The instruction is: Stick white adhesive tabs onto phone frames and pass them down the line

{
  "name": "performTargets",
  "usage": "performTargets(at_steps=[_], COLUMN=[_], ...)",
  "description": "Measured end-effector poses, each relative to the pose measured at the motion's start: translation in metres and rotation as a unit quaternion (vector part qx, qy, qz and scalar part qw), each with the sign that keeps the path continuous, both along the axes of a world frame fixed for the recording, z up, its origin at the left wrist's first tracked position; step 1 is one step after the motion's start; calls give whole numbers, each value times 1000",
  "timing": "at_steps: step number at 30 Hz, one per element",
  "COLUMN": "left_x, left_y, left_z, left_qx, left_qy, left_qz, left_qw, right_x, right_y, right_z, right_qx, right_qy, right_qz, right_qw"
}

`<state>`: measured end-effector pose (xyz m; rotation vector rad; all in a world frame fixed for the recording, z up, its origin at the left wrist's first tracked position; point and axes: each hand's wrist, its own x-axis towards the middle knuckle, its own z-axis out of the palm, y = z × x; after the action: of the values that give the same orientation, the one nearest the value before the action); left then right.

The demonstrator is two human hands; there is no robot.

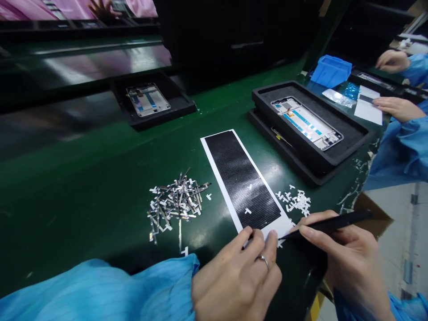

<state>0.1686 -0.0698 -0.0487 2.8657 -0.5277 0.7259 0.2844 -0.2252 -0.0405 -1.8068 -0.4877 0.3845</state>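
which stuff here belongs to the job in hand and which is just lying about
Likely in use:
black tweezers, in the right hand
striped sheet, left hand at its near end
white scraps beside it
metal strips, probably

Apparently lying about:
phone shells in black trays
blue bin

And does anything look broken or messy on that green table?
Yes: the table's right edge looks damaged, with pale patches. Two small white pieces also lie on the black panel, apart from the white pile, maybe on purpose.
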Motion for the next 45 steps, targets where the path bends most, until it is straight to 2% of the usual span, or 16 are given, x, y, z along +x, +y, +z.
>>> performTargets(at_steps=[5,7,8,10,12,13,16,18,19,21,23,25,32,36,45], left_x=[-1,-2,-3,-4,-3,-1,9,16,18,21,22,22,20,19,21], left_y=[-1,3,5,10,13,14,15,16,16,16,15,14,13,13,14], left_z=[3,10,14,24,32,36,44,47,48,50,51,51,50,48,49], left_qx=[-121,-183,-222,-309,-389,-426,-537,-594,-611,-631,-640,-644,-635,-634,-629], left_qy=[-20,-32,-25,53,182,252,405,442,446,445,448,446,438,437,453], left_qz=[89,95,92,94,126,150,214,229,232,241,251,253,252,244,252], left_qw=[988,978,970,945,894,856,708,633,611,588,572,568,584,590,579], right_x=[0,0,0,-1,-4,-6,-12,-15,-16,-17,-18,-18,-21,-21,-21], right_y=[-4,-3,-2,1,6,8,13,15,16,16,17,18,18,17,16], right_z=[-3,-2,-1,1,2,2,0,-2,-3,-4,-4,-3,0,0,-1], right_qx=[21,42,55,74,83,87,102,108,111,124,139,136,89,88,92], right_qy=[19,19,18,9,-8,-15,-25,-45,-58,-78,-83,-87,-119,-111,-113], right_qz=[-34,-34,-34,-35,-38,-38,-22,-7,1,16,29,33,27,20,25], right_qw=[999,998,998,997,996,995,994,993,992,989,986,986,988,990,989])
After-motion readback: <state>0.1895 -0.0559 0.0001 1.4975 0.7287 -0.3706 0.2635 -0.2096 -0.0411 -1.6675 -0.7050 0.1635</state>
